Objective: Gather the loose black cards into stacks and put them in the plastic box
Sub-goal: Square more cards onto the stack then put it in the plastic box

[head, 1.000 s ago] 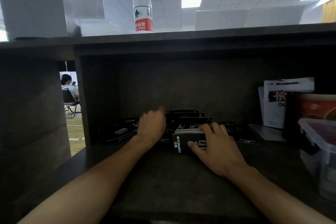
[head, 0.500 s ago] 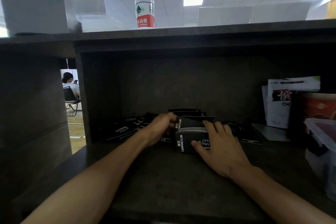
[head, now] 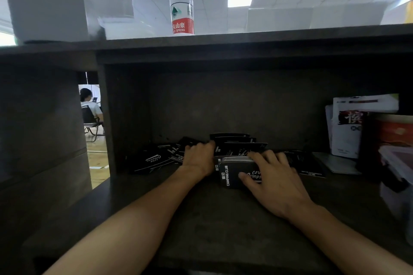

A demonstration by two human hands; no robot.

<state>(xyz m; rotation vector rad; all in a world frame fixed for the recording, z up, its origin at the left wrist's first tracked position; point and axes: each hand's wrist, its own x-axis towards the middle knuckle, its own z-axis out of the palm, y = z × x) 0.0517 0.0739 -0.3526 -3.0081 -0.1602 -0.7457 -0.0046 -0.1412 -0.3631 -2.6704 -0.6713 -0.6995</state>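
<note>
Black cards with white print lie scattered at the back of a dark shelf. A stack of black cards stands on edge in the middle, and my right hand grips it, thumb on the front face and fingers over the top. My left hand presses against the stack's left side, fingers curled among loose cards to the left. More loose cards lean behind the stack, and others lie flat to the right. The clear plastic box sits at the right edge, partly cut off.
White packets and a red container stand at the right of the shelf. A water bottle stands on the top board. A side panel walls the left. A person sits on a chair far behind.
My left hand has swept right from the loose cards to the stack's left side. My right hand has stayed on the stack. The view has tilted slightly.
</note>
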